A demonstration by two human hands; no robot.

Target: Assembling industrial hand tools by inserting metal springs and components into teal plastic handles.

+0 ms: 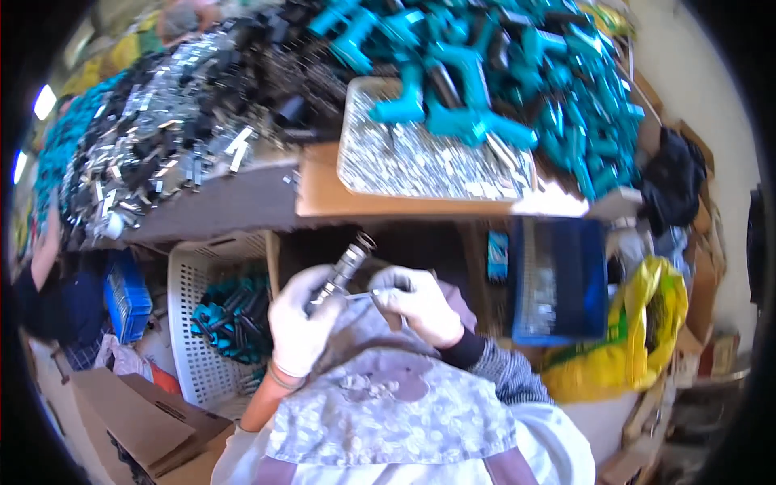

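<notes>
One cylinder (349,264) in your left hand (302,314), grip closed round its near end, long axis slanting far-right; your right hand (422,305) just right, fingers curled, can't tell on what.

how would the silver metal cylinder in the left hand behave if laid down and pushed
The silver metal cylinder would probably roll, given its round body. Its metallic look suggests it's stiff, and the shiny surface may feel slippery.
</notes>
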